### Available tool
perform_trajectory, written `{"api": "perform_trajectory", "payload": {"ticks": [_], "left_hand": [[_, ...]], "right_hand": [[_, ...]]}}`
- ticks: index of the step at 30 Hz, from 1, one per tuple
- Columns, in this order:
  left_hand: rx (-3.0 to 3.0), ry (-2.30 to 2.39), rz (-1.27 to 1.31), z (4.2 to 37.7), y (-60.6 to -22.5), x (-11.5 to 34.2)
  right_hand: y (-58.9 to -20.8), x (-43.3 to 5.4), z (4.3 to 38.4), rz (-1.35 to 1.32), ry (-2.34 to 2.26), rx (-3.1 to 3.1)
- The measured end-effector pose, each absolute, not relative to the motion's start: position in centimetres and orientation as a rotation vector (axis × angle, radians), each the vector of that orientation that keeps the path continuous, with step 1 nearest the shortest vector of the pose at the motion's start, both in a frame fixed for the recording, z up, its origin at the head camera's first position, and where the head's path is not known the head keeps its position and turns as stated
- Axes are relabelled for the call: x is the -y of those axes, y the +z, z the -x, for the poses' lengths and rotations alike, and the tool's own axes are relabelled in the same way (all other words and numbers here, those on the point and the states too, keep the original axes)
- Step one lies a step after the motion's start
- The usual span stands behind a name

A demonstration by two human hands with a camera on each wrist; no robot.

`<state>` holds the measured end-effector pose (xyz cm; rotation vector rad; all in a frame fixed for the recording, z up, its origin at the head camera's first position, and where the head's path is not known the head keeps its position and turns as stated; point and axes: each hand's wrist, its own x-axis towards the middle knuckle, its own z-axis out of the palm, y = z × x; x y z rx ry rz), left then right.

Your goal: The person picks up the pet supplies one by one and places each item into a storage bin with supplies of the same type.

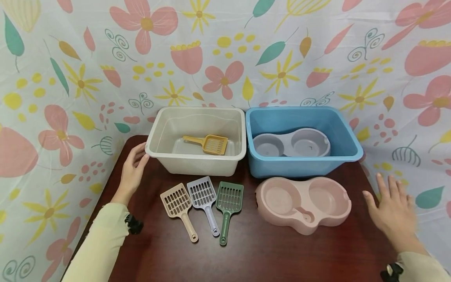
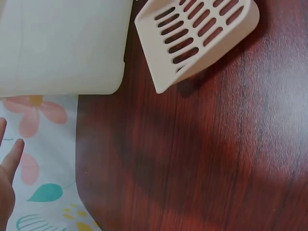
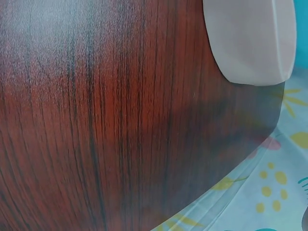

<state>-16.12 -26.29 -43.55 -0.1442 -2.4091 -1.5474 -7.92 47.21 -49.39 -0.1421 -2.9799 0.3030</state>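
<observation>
My left hand (image 1: 134,166) is at the near left corner of a beige litter box (image 1: 197,166), its fingertips right at the rim and the fingers loosely bent. A yellow litter scoop (image 1: 215,145) lies inside that box. In the left wrist view, a thumb (image 2: 13,156) shows at the left edge, below the box. My right hand (image 1: 394,211) hovers spread and empty at the table's right edge, beside a pink double pet bowl (image 1: 299,196). Behind that bowl stands a blue litter box (image 1: 292,168), with a grey double pet bowl (image 1: 287,139) inside.
Before the beige box, a beige scoop (image 1: 177,199), a lavender scoop (image 1: 202,192) and a green scoop (image 1: 230,196) lie side by side, handles toward me. The dark wooden table (image 1: 253,258) is bordered by a floral cloth (image 1: 225,51) at the back and sides.
</observation>
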Motion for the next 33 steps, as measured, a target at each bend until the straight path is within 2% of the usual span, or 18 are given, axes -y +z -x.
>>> {"api": "perform_trajectory", "payload": {"ticks": [6,20,33], "left_hand": [[2.377,-1.681,0.065,17.1,-45.5,26.8],[2.275,-1.816,0.032,16.4,-43.9,24.7],[2.239,-1.889,-0.062,17.1,-44.0,24.5]], "right_hand": [[-49.7,-46.6,7.7,0.131,0.333,2.943],[-49.0,-44.7,7.4,0.102,0.391,2.858],[-48.5,-40.1,6.6,0.093,0.55,2.618]]}}
